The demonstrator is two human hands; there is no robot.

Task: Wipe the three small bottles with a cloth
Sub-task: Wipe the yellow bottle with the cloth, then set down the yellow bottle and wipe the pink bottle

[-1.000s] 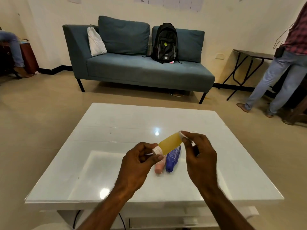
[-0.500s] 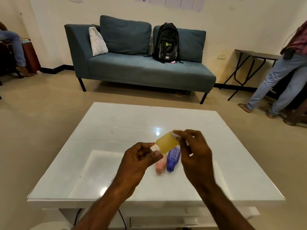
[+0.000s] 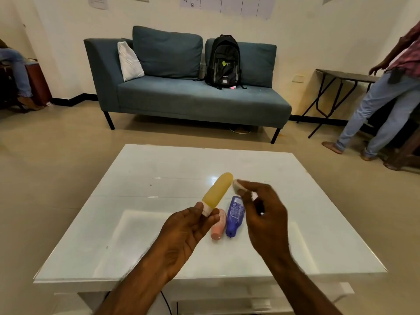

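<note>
In the head view, the left hand (image 3: 181,230) pinches the yellow bottle (image 3: 218,189) by its white cap (image 3: 206,209), with the thumb on one side and the fingertips on the other. The grip is narrow and sits at the very end of the bottle. From there the body runs up, away and slightly right, so its long axis leans off the vertical and its rounded far end is the point farthest from the grip.

The right hand (image 3: 266,219) has its fingers curled around a small white wad at the fingertips, which I take to be the cloth (image 3: 237,185). The wad is just beside the bottle's far end, on its right. I cannot tell whether the two touch. This is the hand nearer the bare length of the bottle, so the next wipe would probably run from the far end back toward the cap.

The bottle looks like soft, matte, translucent plastic, a smooth tube with no label showing.

Below the left fingertips and between the two hands, the pink bottle (image 3: 218,226) and the blue bottle (image 3: 235,215) lie side by side on the glossy white table (image 3: 159,178), touching or nearly so. The blue bottle has a printed label. Neither is held.
</note>
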